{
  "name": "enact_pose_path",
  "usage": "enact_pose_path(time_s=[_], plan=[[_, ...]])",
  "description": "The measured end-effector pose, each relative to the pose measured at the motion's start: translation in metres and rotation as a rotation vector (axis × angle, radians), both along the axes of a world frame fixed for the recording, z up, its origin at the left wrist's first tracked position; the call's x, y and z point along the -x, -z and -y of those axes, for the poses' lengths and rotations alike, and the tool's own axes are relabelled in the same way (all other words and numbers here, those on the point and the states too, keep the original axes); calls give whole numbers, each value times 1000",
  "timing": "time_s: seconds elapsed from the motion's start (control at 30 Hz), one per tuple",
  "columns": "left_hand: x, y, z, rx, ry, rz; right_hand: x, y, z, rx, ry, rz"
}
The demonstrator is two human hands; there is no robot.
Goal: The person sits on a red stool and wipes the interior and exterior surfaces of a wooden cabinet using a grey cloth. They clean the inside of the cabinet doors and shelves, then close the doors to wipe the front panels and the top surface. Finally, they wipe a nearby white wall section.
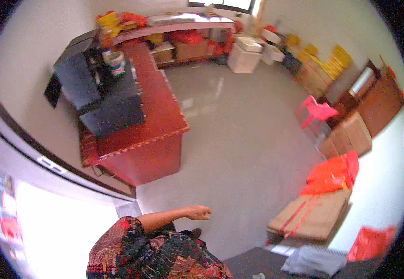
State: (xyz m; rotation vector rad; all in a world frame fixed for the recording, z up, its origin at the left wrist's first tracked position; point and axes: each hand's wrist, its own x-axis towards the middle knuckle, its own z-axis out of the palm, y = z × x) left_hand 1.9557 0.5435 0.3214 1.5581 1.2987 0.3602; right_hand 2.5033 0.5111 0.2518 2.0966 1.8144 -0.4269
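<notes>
The flat brown cardboard box bound with red strapping [311,215] lies on the grey floor [239,139], well right of the left hand [199,213], which is curled loosely and empty; the right hand is out of view. The box looks stiff and probably bulky, best gripped at opposite edges, not by its straps.

table [160,116]: reddish-brown, patterned gold trim on edge
floor [239,153]: pale grey, glossy
stool [316,111], at 2 o'clock: bright pink
bag [333,174], at 3 o'clock: orange-red
carton [311,216]: tan, red straps
sleeve [118,246]: dark, red and gold print
</notes>
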Motion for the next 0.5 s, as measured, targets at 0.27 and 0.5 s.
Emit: enact_pose_path(time_s=[0.27,0.5], plan=[[58,-13,-59,-256,-702,178,255,-65,-275,-27,333,-1381],[171,-88,-117,-858,-1624,-347,605,-196,-360,126,-434,-1441]])
